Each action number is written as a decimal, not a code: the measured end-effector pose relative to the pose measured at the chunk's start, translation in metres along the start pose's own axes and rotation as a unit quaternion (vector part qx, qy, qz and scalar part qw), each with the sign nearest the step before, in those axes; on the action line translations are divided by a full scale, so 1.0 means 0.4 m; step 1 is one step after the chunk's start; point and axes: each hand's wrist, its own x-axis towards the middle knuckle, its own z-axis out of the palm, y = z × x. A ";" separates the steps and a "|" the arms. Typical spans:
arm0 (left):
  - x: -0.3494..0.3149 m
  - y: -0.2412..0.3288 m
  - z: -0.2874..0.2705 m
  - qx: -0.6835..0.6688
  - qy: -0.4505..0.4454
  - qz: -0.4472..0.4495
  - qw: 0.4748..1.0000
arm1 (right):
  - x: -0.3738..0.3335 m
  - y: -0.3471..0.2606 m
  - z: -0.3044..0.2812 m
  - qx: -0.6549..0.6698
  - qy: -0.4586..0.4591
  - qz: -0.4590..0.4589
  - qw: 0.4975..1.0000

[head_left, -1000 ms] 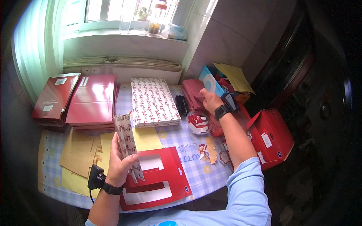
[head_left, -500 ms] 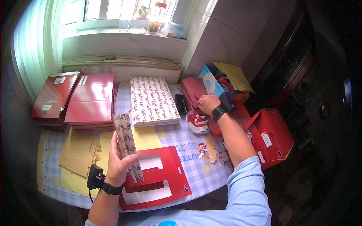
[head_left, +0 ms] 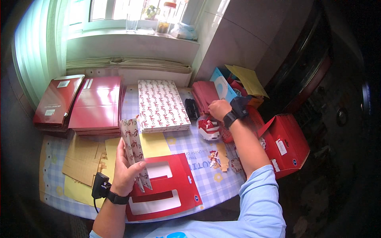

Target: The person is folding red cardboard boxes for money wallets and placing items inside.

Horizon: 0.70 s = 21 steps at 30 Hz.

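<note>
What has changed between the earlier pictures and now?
The right hand has shifted slightly toward the person, beside the near end of the dark red stack; its grip is unclear. The left hand still holds the patterned folded piece; the red cut-out sheet stays put.

Your tablecloth [head_left: 198, 178] bears upside-down blue lettering [head_left: 198, 160]; your leftmost red folder [head_left: 59, 95] has white print and labels [head_left: 63, 84], your red box [head_left: 293, 137] a white tag [head_left: 281, 146]
</note>
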 end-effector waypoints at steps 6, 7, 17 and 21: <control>0.001 0.000 0.000 -0.008 -0.002 0.001 1.000 | 0.005 -0.006 0.016 -0.053 0.025 -0.011 0.998; 0.000 -0.001 -0.001 -0.009 -0.001 0.000 1.000 | 0.005 -0.007 0.015 -0.052 0.023 -0.010 0.998; -0.001 -0.003 0.001 -0.029 -0.005 0.002 1.000 | 0.012 -0.016 0.040 -0.117 0.038 -0.015 0.992; -0.002 -0.002 -0.002 -0.024 -0.006 0.005 1.000 | 0.018 -0.036 0.003 -0.088 -0.032 0.000 0.996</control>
